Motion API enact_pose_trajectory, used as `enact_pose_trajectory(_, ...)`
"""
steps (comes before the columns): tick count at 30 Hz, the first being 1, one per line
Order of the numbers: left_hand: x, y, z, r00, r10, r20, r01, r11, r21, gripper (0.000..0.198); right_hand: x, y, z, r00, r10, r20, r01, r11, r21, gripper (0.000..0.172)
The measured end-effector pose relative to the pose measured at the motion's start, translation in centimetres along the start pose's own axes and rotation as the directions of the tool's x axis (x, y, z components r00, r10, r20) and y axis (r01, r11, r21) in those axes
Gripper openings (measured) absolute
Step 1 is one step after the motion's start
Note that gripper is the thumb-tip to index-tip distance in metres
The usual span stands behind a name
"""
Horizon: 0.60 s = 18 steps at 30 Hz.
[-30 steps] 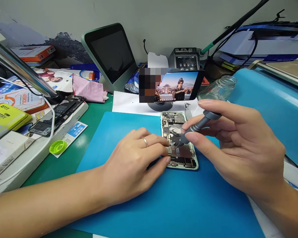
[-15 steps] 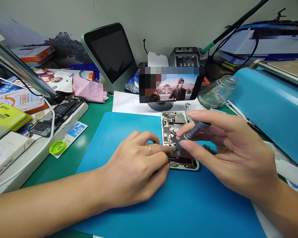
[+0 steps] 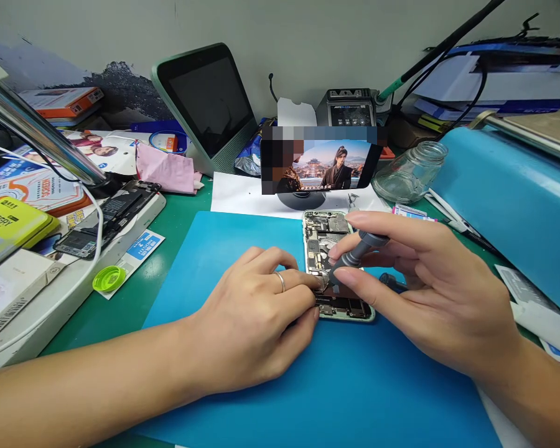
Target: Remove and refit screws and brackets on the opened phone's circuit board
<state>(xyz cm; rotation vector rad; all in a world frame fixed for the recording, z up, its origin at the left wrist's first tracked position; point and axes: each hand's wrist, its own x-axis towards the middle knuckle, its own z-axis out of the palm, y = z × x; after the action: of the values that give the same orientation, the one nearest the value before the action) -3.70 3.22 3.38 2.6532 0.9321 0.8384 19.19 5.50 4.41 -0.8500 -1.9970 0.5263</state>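
Note:
An opened phone (image 3: 313,246) with a pale green frame lies on the blue mat (image 3: 242,410), its circuit boards and inner parts exposed. My left hand (image 3: 264,308), a ring on one finger, is curled against the phone's left side, with fingertips pressing on its lower inside. In my right hand (image 3: 429,280) a dark grey screwdriver (image 3: 354,255) is pinched between thumb and fingers, tilted with its lower end down at the phone's lower part. Its very tip is hard to make out. Below the right palm shows another dark grey piece (image 3: 392,283), partly hidden.
Behind the mat stands a phone playing a video (image 3: 336,165), with a glass jar (image 3: 410,171) to its right. A tablet-like display (image 3: 205,99) stands farther back. At left are another opened phone (image 3: 107,218), a green cap (image 3: 109,278) and a yellow battery box (image 3: 14,227).
My right hand and the screwdriver have shifted slightly left, uncovering a pink-and-white packet behind. The left hand and the opened phone stay in place.

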Motion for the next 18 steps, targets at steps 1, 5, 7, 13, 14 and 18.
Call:
enact_pose_trajectory(1,-0.02,0.01,0.0,1.0,0.0,0.0,0.0,1.0,0.0,0.023,-0.01,-0.01,0.01,1.0,0.001,0.0,-0.001,1.0,-0.002,0.065)
enact_pose_trajectory(5,-0.16,0.0,0.05,1.0,-0.002,-0.004,0.002,1.0,-0.002,0.023,-0.07,0.06,0.04,1.0,0.005,-0.001,-0.005,1.0,0.008,0.066)
enact_pose_trajectory(7,-0.18,0.01,0.05,1.0,0.003,-0.007,-0.003,1.0,-0.004,0.023,-0.12,0.11,0.03,1.0,0.011,-0.002,-0.011,1.0,0.012,0.067)
enact_pose_trajectory(13,0.0,0.15,-0.18,1.0,0.028,-0.007,-0.028,0.999,-0.029,0.022,-0.17,0.23,-0.07,1.0,0.002,0.02,-0.002,1.0,0.011,0.068)
enact_pose_trajectory(14,0.03,0.15,-0.21,0.999,0.033,-0.003,-0.033,0.999,-0.033,0.022,-0.16,0.24,-0.08,1.0,0.001,0.021,-0.001,1.0,0.011,0.068)
enact_pose_trajectory(18,0.07,0.04,-0.28,0.998,0.053,0.029,-0.051,0.998,-0.041,0.023,-0.13,0.21,-0.07,1.0,0.006,0.02,-0.007,1.0,0.016,0.069)
